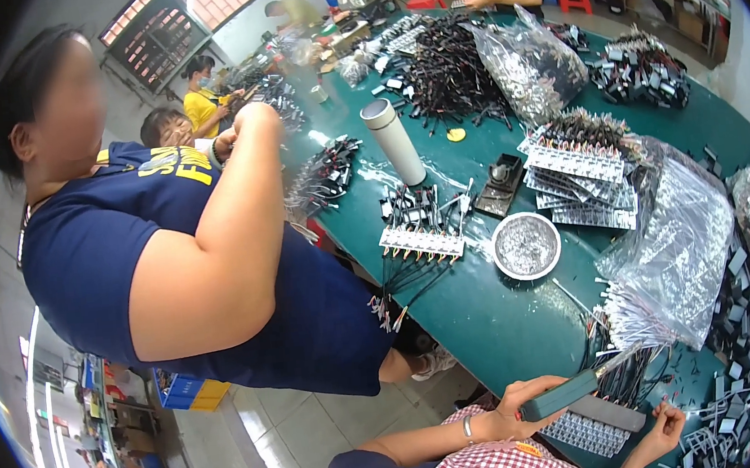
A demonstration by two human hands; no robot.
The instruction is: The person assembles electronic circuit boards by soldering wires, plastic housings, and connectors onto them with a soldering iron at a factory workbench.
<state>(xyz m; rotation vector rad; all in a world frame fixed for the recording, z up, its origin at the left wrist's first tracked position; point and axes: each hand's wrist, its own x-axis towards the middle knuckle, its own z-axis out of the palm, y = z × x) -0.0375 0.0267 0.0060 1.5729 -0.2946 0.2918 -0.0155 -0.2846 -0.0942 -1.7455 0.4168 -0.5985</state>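
My left hand (pixel 520 411), with a bracelet at the wrist, is closed round the green handle of a tool (pixel 560 397) with a red button and a long metal nose. The tool's nose reaches over a bundle of black and white wires (pixel 627 363). My right hand (pixel 663 432) is off to the right with its fingers pinched together; what lies between them is too small to make out. Below the tool are a grey bar (pixel 607 412) and a pale panel with rows of small cells (pixel 584 435). Bagged white-tipped wires (pixel 640 317) lie beyond my hands.
On the green table (pixel 473 315) stand a round metal bowl (pixel 526 246), a white flask (pixel 393 142), stacked white strips (pixel 576 169) and a wired strip (pixel 421 241). Small black-and-white parts (pixel 744 316) heap at right. A person in navy (pixel 205 250) stands close at left; others sit farther off.
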